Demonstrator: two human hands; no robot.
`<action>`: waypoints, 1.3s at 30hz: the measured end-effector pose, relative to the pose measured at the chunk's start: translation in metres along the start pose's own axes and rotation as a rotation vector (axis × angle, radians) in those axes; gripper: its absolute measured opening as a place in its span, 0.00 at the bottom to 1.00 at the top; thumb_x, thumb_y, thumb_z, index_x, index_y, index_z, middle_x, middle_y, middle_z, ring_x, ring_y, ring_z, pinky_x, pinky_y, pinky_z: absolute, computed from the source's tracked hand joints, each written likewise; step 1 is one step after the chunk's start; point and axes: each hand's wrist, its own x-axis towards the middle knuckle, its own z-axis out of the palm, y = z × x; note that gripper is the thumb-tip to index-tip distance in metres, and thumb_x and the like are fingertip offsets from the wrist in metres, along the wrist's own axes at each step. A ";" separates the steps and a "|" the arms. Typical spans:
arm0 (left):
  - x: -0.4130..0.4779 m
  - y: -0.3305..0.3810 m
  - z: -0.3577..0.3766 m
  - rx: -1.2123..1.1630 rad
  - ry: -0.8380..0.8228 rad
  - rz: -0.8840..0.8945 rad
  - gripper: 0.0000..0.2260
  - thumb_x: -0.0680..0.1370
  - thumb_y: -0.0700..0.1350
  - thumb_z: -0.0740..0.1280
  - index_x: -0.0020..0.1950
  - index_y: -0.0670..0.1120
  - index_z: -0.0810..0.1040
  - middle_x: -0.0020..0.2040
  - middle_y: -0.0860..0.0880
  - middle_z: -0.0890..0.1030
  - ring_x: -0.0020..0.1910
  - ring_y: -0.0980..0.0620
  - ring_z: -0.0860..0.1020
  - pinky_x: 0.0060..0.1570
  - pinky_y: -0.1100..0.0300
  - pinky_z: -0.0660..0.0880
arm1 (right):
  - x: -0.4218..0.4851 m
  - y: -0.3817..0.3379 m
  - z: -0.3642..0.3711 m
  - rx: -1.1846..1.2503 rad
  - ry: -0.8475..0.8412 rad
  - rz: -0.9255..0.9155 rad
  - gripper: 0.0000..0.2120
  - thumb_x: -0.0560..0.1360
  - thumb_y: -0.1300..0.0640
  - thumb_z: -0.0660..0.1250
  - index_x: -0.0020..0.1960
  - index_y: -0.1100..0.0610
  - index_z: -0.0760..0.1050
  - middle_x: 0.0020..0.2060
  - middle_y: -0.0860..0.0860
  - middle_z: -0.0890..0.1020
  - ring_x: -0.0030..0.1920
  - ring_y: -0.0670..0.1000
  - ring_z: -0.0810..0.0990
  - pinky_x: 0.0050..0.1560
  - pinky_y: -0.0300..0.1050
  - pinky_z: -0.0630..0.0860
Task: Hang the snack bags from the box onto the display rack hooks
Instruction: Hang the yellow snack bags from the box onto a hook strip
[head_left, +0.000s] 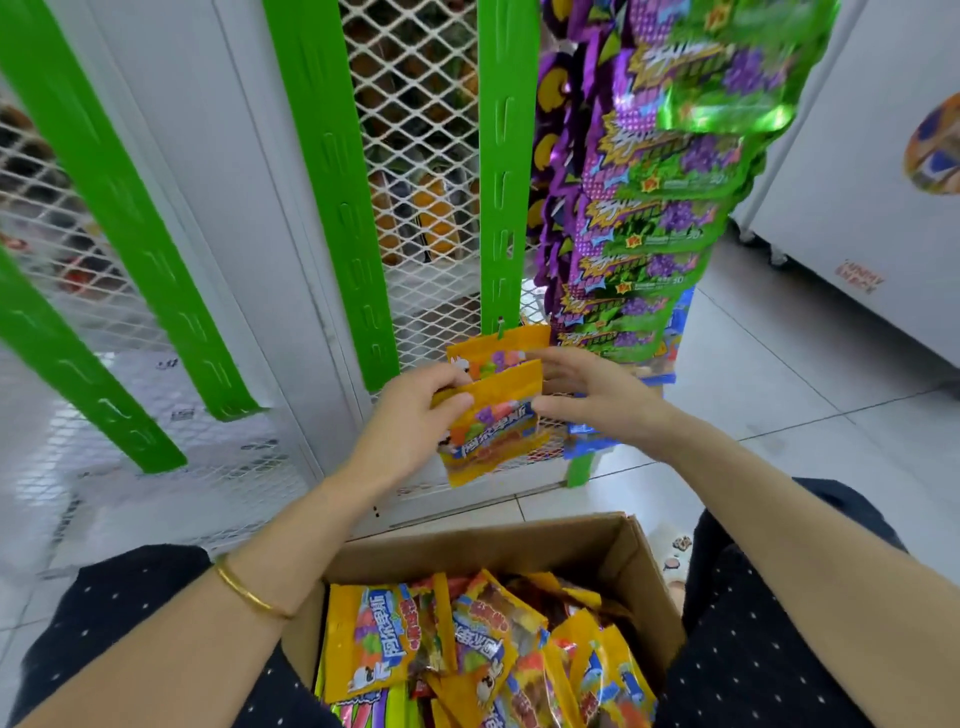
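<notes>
A yellow snack bag (493, 421) is held upright in front of the low end of a green hanging strip (501, 171). My left hand (410, 421) grips its left edge. My right hand (587, 395) pinches its right edge with thumb and fingers. Just behind and above it, another yellow bag (493, 351) hangs from a hook at the strip's bottom. A cardboard box (618, 561) between my knees holds several more yellow snack bags (467, 644).
Green and purple snack bags (660, 171) hang in a column on the strip to the right. Other green strips (332, 171) on the white mesh rack (415, 104) are bare. A white freezer (857, 171) stands at right on the tiled floor.
</notes>
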 end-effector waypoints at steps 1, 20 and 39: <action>0.004 0.000 0.000 0.062 0.003 0.028 0.04 0.77 0.40 0.66 0.47 0.48 0.77 0.41 0.57 0.74 0.41 0.59 0.72 0.36 0.73 0.65 | 0.006 -0.002 0.005 -0.005 0.018 -0.043 0.24 0.73 0.55 0.70 0.68 0.52 0.69 0.59 0.49 0.78 0.58 0.45 0.77 0.58 0.43 0.75; 0.091 0.047 0.005 0.003 0.272 -0.059 0.10 0.77 0.46 0.66 0.48 0.39 0.75 0.42 0.45 0.78 0.41 0.47 0.76 0.37 0.59 0.70 | 0.036 -0.015 -0.003 0.316 0.454 -0.185 0.03 0.76 0.60 0.65 0.45 0.57 0.77 0.33 0.51 0.80 0.31 0.39 0.78 0.35 0.27 0.73; 0.079 0.057 -0.009 -0.154 0.081 -0.182 0.09 0.78 0.48 0.65 0.45 0.43 0.79 0.48 0.36 0.81 0.39 0.46 0.77 0.49 0.44 0.76 | 0.055 -0.015 0.016 0.046 0.628 -0.211 0.07 0.77 0.56 0.64 0.41 0.55 0.71 0.35 0.53 0.80 0.37 0.51 0.77 0.40 0.45 0.71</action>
